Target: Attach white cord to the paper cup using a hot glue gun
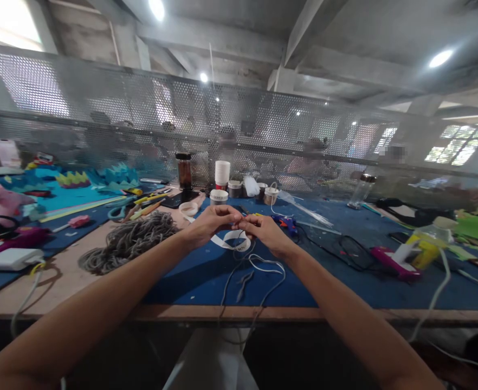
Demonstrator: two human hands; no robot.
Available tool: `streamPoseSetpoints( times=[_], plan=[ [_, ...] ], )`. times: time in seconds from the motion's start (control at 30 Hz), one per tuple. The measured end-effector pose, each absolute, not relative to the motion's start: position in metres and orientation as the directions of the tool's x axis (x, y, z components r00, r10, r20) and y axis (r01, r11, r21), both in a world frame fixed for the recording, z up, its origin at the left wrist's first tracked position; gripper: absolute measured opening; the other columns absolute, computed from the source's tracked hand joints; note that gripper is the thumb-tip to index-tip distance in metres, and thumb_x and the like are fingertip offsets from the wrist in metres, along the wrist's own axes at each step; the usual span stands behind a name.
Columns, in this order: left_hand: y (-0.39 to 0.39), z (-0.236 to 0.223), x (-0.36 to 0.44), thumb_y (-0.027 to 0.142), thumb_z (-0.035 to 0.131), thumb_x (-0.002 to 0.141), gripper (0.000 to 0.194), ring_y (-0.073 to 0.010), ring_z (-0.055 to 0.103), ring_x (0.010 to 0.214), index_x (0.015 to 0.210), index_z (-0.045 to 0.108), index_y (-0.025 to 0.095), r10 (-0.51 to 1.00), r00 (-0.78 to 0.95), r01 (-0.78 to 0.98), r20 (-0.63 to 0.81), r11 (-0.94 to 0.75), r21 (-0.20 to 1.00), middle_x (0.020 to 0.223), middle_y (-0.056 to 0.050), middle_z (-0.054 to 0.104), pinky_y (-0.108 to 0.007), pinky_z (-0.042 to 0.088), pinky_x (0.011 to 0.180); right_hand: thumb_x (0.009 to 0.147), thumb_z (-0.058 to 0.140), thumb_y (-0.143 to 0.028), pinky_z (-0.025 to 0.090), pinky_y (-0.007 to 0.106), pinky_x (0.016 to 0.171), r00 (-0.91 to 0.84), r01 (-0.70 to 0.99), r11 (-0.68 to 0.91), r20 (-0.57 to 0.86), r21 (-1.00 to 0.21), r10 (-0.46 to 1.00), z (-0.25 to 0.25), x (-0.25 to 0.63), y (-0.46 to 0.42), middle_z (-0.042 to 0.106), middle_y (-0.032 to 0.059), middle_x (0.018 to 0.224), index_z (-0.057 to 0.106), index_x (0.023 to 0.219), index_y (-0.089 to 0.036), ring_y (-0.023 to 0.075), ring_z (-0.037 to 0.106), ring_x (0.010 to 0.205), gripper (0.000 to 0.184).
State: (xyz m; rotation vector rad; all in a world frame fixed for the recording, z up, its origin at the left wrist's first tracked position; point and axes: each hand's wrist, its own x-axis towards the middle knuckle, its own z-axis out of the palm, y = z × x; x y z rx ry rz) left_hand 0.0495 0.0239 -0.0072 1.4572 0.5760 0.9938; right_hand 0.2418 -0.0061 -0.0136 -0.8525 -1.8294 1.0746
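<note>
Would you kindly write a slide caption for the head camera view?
Left hand and right hand meet above a blue work surface, with a heap of grey cord to the left.

Head-height view forward over hands

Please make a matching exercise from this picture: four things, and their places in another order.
1. Bundled grey cord
2. Dark-lidded, see-through brown jar
3. Curled white printed strip
4. Clear dark-capped bottle

A. At the back, right side
B. Below the left hand and right hand
C. At the back, left of centre
D. Beside the left forearm

Pairs: 1-D; 2-C; 3-B; 4-A
</note>
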Motion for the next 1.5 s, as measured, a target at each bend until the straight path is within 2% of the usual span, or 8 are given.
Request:
streamPoseSetpoints(
  times=[0.17,0.4,0.57,0.7,0.87,1.07,1.27,1.5],
  plan=[
    [0.025,-0.008,0.050,0.032,0.080,0.071,0.023,-0.0088,0.055,0.064,0.068,0.069,0.012,0.840,0.482,-0.146,0.249,-0.203,0.968,0.066,-0.001,0.064,-0.022,0.045,0.067,0.081,0.066,-0.054,0.034,0.024,0.057,-0.419,0.155,0.401,0.308,-0.903,0.854,-0.012,0.240,-0.008,0.049,-0.0029,0.062,0.070,0.084,-0.014,0.0107,0.042,0.058,0.040],
    [0.024,-0.003,0.044,0.033,0.077,0.075,0.022,-0.0108,0.057,0.069,0.083,0.073,0.013,0.784,0.578,-0.168,0.225,-0.155,0.973,0.075,-0.003,0.067,-0.025,0.046,0.070,0.083,0.063,-0.051,0.034,0.024,0.057,-0.418,0.066,0.361,0.303,-0.930,0.856,-0.012,0.240,-0.009,0.060,0.0006,0.076,0.072,0.086,-0.017,0.0094,0.043,0.058,0.035],
    [0.025,-0.005,0.048,0.032,0.081,0.069,0.023,-0.0098,0.055,0.063,0.072,0.069,0.013,0.845,0.479,-0.156,0.239,-0.187,0.970,0.066,-0.001,0.064,-0.024,0.045,0.067,0.082,0.064,-0.050,0.035,0.025,0.055,-0.380,0.132,0.402,0.328,-0.906,0.865,-0.012,0.238,-0.009,0.060,0.0005,0.072,0.073,0.087,-0.016,0.0105,0.043,0.058,0.035],
    [0.023,-0.005,0.050,0.034,0.081,0.068,0.025,-0.0093,0.054,0.064,0.075,0.069,0.013,0.878,0.431,-0.140,0.209,-0.163,0.977,0.065,0.000,0.063,-0.023,0.046,0.067,0.083,0.064,-0.048,0.035,0.025,0.056,-0.369,0.160,0.433,0.354,-0.887,0.860,-0.013,0.238,-0.008,0.061,0.0003,0.072,0.074,0.086,-0.016,0.0110,0.044,0.058,0.033],
    [0.021,-0.005,0.049,0.035,0.078,0.073,0.025,-0.0101,0.056,0.067,0.078,0.070,0.013,0.846,0.491,-0.157,0.210,-0.151,0.976,0.070,-0.001,0.064,-0.023,0.047,0.069,0.082,0.066,-0.046,0.035,0.025,0.059,-0.370,0.073,0.408,0.356,-0.910,0.858,-0.016,0.237,-0.008,0.065,0.0025,0.081,0.075,0.088,-0.017,0.0106,0.043,0.061,0.032],
    [0.021,-0.009,0.052,0.039,0.072,0.079,0.027,-0.0140,0.062,0.079,0.090,0.069,0.014,0.814,0.558,-0.232,0.163,-0.035,0.972,0.083,-0.005,0.067,-0.030,0.050,0.080,0.075,0.073,-0.047,0.037,0.024,0.058,-0.226,-0.072,0.291,0.299,-0.954,0.927,-0.018,0.238,-0.002,0.067,0.0019,0.078,0.075,0.087,-0.019,0.0096,0.044,0.059,0.031],
    [0.023,-0.012,0.048,0.038,0.068,0.083,0.027,-0.0167,0.064,0.087,0.095,0.071,0.013,0.692,0.718,-0.147,0.072,0.050,0.988,0.097,-0.011,0.069,-0.031,0.049,0.084,0.072,0.076,-0.045,0.041,0.024,0.061,-0.168,-0.153,0.271,0.295,-0.950,0.940,-0.019,0.242,0.000,0.061,-0.0004,0.073,0.075,0.090,-0.020,0.0091,0.045,0.059,0.031],
    [0.024,-0.016,0.048,0.034,0.076,0.075,0.023,-0.0135,0.060,0.074,0.082,0.073,0.012,0.741,0.669,-0.099,0.064,0.003,0.995,0.081,-0.007,0.067,-0.027,0.049,0.074,0.073,0.074,-0.046,0.042,0.026,0.062,-0.133,-0.112,0.321,0.334,-0.940,0.933,-0.020,0.242,0.002,0.057,-0.0019,0.068,0.075,0.091,-0.018,0.0093,0.042,0.058,0.033]
  ],
)
